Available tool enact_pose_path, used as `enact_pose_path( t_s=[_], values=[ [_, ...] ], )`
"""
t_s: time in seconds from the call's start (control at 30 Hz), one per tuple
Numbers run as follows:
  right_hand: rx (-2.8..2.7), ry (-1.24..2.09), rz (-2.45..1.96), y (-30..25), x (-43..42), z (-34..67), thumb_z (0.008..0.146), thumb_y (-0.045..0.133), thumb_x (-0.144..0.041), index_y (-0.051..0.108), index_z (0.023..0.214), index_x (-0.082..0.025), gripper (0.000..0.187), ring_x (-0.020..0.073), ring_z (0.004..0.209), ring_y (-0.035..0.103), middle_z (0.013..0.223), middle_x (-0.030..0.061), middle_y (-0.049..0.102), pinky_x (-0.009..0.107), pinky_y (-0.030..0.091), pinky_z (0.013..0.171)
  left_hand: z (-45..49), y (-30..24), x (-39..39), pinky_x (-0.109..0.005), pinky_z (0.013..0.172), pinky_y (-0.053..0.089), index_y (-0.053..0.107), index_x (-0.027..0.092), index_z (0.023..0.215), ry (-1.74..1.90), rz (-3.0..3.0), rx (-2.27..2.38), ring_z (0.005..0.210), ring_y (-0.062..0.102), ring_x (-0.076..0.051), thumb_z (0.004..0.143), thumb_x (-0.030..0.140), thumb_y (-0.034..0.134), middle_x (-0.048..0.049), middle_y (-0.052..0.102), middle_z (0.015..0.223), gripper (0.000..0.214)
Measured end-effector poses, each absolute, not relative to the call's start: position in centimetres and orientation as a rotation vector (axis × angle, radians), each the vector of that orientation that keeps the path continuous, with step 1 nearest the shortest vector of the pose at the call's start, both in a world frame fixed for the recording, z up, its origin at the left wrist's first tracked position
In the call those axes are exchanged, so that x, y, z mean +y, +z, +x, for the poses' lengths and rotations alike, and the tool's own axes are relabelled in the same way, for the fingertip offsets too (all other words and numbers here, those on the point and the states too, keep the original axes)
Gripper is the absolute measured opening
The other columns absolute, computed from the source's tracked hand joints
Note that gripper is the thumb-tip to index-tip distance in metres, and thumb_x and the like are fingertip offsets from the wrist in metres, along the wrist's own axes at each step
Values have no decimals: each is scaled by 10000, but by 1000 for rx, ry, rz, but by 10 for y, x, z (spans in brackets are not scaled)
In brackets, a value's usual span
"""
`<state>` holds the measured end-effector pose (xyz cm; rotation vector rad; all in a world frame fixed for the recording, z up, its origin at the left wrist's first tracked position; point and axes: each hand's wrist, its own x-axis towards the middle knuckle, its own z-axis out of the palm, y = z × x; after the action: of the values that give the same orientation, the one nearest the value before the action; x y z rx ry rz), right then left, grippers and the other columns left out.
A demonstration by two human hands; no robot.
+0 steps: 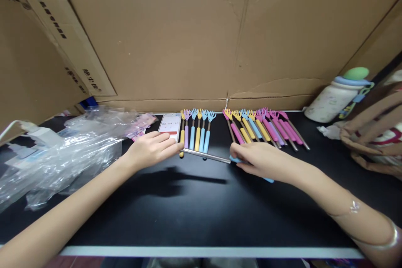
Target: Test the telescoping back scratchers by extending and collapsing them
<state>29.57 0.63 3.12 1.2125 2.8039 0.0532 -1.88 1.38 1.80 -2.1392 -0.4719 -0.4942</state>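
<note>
Two hands share one telescopic back scratcher (pixel 210 157), its thin steel rod drawn out and lying low over the black tabletop (pixel 194 213) between them. The right hand (pixel 260 161) is closed around the blue handle (pixel 269 180), whose end pokes out on the wrist side. The left hand (pixel 153 148) lies palm down with fingers together, fingertips at the rod's other end; whether they pinch the clawed head cannot be told, as the fingers hide it.

Just beyond the left fingertips sits a neat row of five scratchers (pixel 196 132), and beside it a phone (pixel 170 125) showing a timer. Beyond the right hand lies a looser fan of pink, yellow and blue scratchers (pixel 264 130). Crumpled plastic bags (pixel 63 150) lie outside the left forearm.

Handling this well likely means keeping both hands in one straight line, so the slim rod slides without bending. It should also stay on the near side of the row, so the laid-out five are not nudged.
</note>
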Motion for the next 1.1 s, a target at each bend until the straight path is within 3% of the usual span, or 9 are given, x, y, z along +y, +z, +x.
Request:
enact_pose_path(
  t_s=[0.37,0.57,0.73,1.1],
  values=[
    [3151,114,1211,49,24,309,895,374,-300,536,1052,-247,232,137,861,595,1012,14,640,243,405,700,-27,19,10,-239,527,355,588,194,844,-601,-2158,-718,586,558,-111,890,235,474,25,615,641,130],
    [3230,310,1216,44,30,302,902,387,-317,571,1044,-228,249,110,701,602,932,16,669,227,403,610,-30,15,13,-236,533,351,595,201,863,-614,-2176,-769,592,569,-110,883,245,485,30,634,667,120],
    [3337,484,1170,22,24,308,887,427,-249,578,1034,-210,214,119,805,620,935,22,669,215,422,651,-24,9,12,-236,518,342,600,208,829,-597,-2196,-744,580,566,-109,886,249,474,29,626,645,144],
    [3347,488,1182,15,16,306,867,444,-194,559,1042,-195,209,145,857,592,947,35,647,257,432,721,-19,2,10,-232,519,357,616,208,860,-621,-2219,-825,591,580,-108,888,285,470,18,646,694,167]
  ],
)
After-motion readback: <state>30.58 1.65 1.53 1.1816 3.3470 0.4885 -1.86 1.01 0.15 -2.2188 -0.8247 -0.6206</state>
